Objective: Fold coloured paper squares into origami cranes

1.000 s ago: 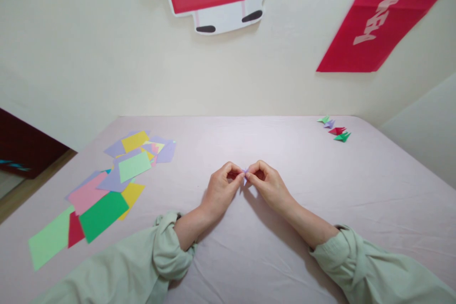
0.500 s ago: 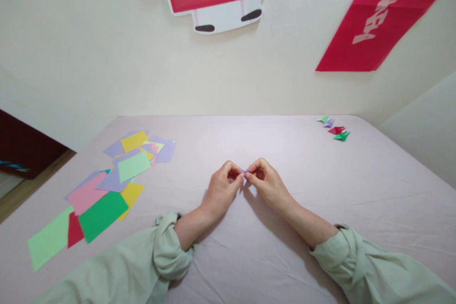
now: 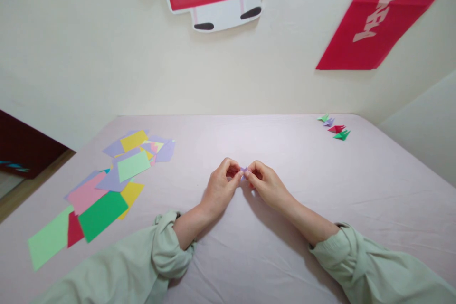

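Note:
Between my two hands, near the middle of the table, is a small folded piece of purple paper (image 3: 244,173). My left hand (image 3: 224,181) pinches its left side between thumb and forefinger. From the other side my right hand (image 3: 265,181) grips it in the same way, the fingertips of both hands almost meeting. Most of the paper is hidden behind the fingers, so its exact folded shape cannot be made out.
Loose coloured paper sheets lie spread on the left, among them a green sheet (image 3: 103,217) and a pink sheet (image 3: 87,193). Several folded paper figures stand at the far right, including a red one (image 3: 337,129). A pale cloth (image 3: 302,261) covers the table, which meets the wall.
Both hands keep their pinch on the purple paper and have shifted only slightly, with a small change in finger position. The sheets and folded figures stay where they were.

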The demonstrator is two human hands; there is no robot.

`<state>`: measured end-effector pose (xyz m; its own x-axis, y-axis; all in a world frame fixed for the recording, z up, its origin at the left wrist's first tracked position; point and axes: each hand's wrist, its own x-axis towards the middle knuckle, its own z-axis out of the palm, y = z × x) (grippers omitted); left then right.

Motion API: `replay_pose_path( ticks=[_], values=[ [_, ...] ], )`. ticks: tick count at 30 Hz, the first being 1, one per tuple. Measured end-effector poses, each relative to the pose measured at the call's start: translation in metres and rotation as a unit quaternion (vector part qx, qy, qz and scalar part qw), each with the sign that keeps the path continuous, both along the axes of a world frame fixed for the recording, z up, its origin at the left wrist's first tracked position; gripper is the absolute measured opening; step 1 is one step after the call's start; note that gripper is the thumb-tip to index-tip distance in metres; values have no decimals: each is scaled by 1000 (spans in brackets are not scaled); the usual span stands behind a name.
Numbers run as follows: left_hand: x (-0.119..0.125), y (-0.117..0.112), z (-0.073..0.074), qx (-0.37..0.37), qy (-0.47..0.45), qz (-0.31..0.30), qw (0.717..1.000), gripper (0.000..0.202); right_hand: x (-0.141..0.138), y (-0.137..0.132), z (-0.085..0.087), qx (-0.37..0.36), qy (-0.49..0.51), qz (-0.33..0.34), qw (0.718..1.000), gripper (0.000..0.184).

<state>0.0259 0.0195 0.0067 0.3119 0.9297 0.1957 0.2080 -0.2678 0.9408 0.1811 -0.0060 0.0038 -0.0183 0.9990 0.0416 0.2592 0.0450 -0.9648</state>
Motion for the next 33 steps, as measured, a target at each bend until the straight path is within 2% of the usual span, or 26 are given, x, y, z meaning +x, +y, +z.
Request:
replay_pose_path(
  ticks=[3,5,17,25,33],
  values=[
    [-2,2,0,19,-1,-44,999,18,1,0,0,-8,-4,5,1000,24],
    [-4,3,0,31,11,-58,998,16,1,0,0,-14,-3,6,1000,24],
    [-6,5,2,12,14,-50,999,11,3,2,-2,-28,27,21,999,23],
    [-8,5,2,57,25,-78,995,16,6,4,0,-52,36,20,998,24],
    [-7,5,-2,13,-1,-75,997,12,6,6,-2,-47,40,23,998,22]
  ],
)
